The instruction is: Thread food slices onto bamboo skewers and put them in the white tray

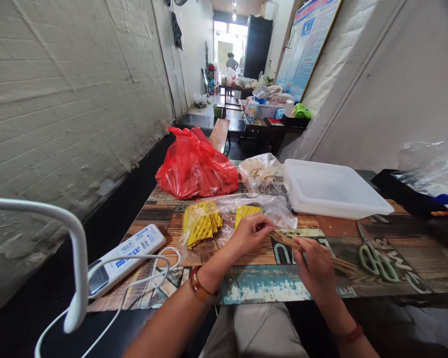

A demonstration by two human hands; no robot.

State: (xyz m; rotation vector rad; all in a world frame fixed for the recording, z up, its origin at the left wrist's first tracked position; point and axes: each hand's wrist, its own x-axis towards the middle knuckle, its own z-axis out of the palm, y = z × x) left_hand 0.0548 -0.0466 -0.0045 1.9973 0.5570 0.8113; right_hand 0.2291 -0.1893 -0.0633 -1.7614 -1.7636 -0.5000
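My left hand [251, 232] is closed in a pinch over the tips of a bundle of thin bamboo skewers [313, 252] that lies across the patterned table [269, 283]. Further along, my right hand [315, 268] is wrapped round the same bundle. Just behind my left hand lies a clear plastic bag [224, 214] holding yellow ridged food pieces [202, 223]. A few loose skewers lie under my left wrist.
A red plastic bag [196, 166] and a clear bag of pale food [260, 173] sit behind. A white plastic tray [330, 189] stands at the right, green-handled scissors [377, 258] near it. A white power strip [125, 253] with cable lies left. A person stands far down the corridor.
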